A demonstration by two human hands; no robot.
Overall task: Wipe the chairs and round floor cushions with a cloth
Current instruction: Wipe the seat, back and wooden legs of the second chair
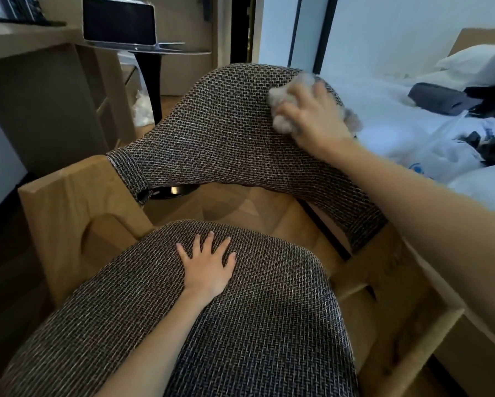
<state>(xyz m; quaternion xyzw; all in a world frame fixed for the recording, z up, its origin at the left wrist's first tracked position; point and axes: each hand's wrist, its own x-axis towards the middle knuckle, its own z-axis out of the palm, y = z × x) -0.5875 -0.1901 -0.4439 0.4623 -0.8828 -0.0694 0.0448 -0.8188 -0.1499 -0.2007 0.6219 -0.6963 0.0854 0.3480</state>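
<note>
A chair with a wooden frame (68, 207) and dark woven upholstery fills the view. Its curved backrest (217, 133) arcs across the middle, and the seat cushion (255, 325) lies below. My right hand (312, 116) grips a bunched grey fluffy cloth (277, 96) and presses it against the upper right part of the backrest. My left hand (207, 267) lies flat on the seat cushion with fingers spread, holding nothing.
A wooden desk (40, 67) stands at the left. Behind the chair is a small round table (169, 50) bearing a dark screen (119, 22). A bed (412, 116) with white linen and dark items runs along the right, close to the chair.
</note>
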